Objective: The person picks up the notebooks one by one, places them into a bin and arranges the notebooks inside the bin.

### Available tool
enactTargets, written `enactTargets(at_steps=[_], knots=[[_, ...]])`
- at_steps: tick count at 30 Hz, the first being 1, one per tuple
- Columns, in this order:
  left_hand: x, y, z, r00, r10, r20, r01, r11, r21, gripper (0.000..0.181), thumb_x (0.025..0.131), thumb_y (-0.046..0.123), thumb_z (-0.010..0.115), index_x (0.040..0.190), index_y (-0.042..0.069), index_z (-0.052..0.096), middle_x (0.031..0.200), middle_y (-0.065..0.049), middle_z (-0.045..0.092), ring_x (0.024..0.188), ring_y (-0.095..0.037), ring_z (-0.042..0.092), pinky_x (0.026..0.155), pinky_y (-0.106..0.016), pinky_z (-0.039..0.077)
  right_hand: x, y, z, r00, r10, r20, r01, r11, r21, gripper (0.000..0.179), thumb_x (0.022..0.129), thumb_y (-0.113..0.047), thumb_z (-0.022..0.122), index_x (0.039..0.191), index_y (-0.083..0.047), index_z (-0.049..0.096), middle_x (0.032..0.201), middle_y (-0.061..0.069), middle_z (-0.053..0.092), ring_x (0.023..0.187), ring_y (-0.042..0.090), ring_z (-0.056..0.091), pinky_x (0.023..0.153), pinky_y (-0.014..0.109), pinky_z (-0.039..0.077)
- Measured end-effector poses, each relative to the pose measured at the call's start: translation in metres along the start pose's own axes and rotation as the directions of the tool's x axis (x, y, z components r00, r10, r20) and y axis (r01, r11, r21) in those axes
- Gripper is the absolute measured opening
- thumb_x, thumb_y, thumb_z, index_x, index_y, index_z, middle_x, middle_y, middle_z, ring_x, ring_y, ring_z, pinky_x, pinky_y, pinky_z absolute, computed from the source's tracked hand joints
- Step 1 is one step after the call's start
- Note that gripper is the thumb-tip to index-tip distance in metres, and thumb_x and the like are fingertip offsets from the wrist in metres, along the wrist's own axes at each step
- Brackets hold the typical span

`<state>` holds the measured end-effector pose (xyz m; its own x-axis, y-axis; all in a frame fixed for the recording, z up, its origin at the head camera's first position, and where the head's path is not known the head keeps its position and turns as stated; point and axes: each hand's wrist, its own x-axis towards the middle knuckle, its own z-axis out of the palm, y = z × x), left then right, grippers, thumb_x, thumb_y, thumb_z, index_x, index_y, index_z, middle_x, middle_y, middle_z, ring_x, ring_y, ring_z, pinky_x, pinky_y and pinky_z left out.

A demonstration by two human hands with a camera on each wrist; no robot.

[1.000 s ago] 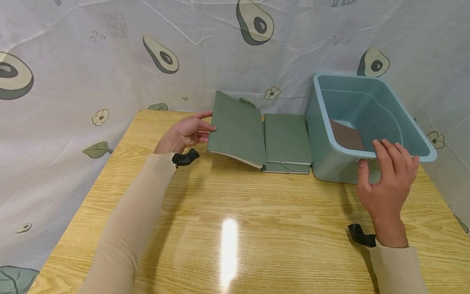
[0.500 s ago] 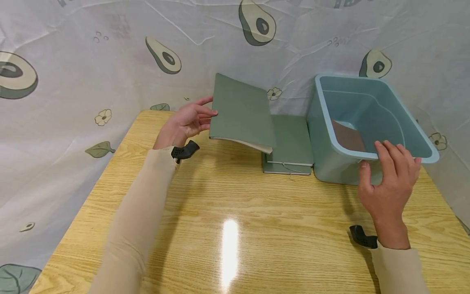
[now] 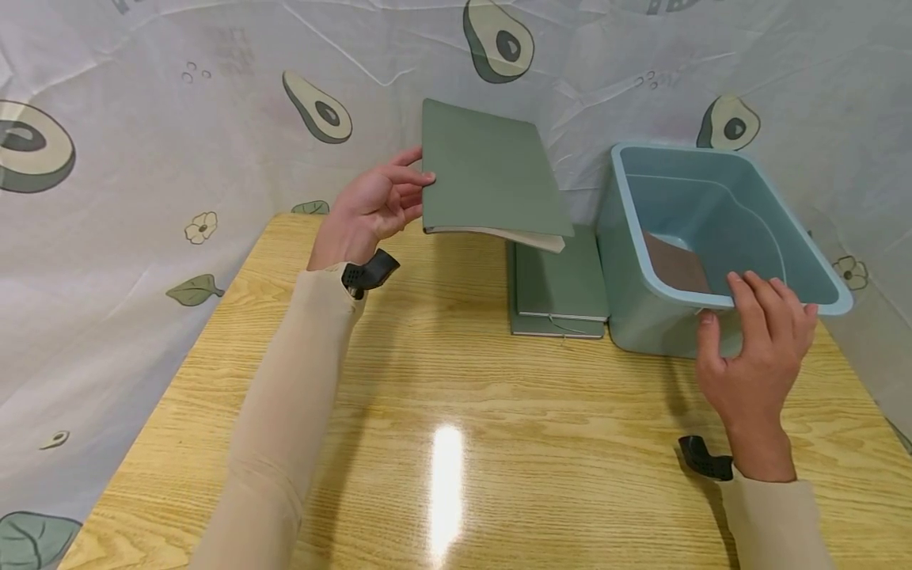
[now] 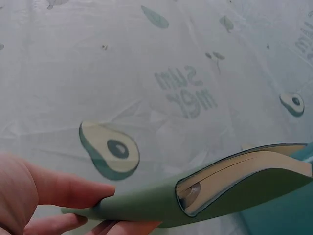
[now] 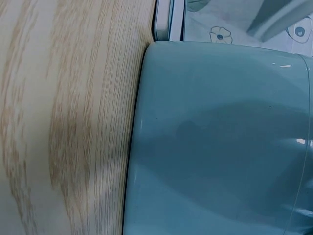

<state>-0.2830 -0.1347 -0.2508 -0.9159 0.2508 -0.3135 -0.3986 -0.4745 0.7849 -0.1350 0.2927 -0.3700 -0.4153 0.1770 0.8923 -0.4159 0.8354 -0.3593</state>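
Observation:
My left hand (image 3: 374,202) pinches a green hardcover notebook (image 3: 495,170) at its spine edge and holds it up above the table. Its covers gape a little, and the left wrist view shows the cream pages of the notebook (image 4: 254,169) bowed between them. Over at the right, my right hand (image 3: 758,348) grips the near rim of a blue plastic bin (image 3: 644,269), fingers over the edge and thumb on the outside. Two more green notebooks (image 3: 563,277) lie stacked against the bin's left side, partly covered in view by the raised one.
A brown flat piece (image 3: 675,265) leans inside the bin. The wooden table (image 3: 356,443) ends at a cloth (image 3: 235,119) printed with avocados, hanging along the back and sides. In the right wrist view, the bin wall (image 5: 220,147) stands on the wood.
The left hand has lifted the green notebook up and slightly right, away from the table, tilting it more level. The right hand has stayed on the bin's rim.

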Motion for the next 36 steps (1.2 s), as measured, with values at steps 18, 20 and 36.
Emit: enactTargets(at_steps=[18, 20, 36], knots=[[-0.002, 0.020, 0.048, 0.998, 0.060, -0.017, -0.063, 0.972, -0.225, 0.060, 0.099, -0.012, 0.061, 0.148, 0.021, 0.060, 0.114, -0.013, 0.075, 0.083, -0.022, 0.075, 0.068, -0.031, 0.064, 0.001, -0.002, -0.001, 1.000, -0.009, -0.009, 0.009, 1.000, 0.002, 0.038, 0.098, -0.022, 0.062, 0.127, 0.000, 0.073, 0.129, 0.028, 0.069, 0.129, 0.051, 0.055, 0.120, 0.073, 0.024], [-0.002, 0.022, 0.053, 0.998, 0.061, -0.018, -0.063, 0.973, -0.223, 0.059, 0.099, -0.012, 0.062, 0.147, 0.021, 0.061, 0.122, -0.013, 0.074, 0.085, -0.022, 0.075, 0.070, -0.031, 0.063, 0.001, -0.001, -0.001, 1.000, -0.009, -0.007, 0.009, 1.000, -0.001, 0.038, 0.098, -0.022, 0.062, 0.128, -0.001, 0.073, 0.129, 0.028, 0.069, 0.129, 0.051, 0.055, 0.120, 0.073, 0.024], [0.002, 0.022, 0.085, 0.994, 0.111, -0.026, -0.114, 0.975, -0.190, 0.050, 0.098, -0.014, 0.062, 0.137, 0.015, 0.067, 0.119, -0.017, 0.076, 0.083, -0.022, 0.074, 0.066, -0.032, 0.064, -0.001, 0.003, 0.001, 1.000, -0.005, 0.013, 0.005, 1.000, -0.009, 0.040, 0.099, -0.025, 0.062, 0.129, -0.002, 0.073, 0.131, 0.027, 0.069, 0.130, 0.051, 0.055, 0.121, 0.074, 0.022]])
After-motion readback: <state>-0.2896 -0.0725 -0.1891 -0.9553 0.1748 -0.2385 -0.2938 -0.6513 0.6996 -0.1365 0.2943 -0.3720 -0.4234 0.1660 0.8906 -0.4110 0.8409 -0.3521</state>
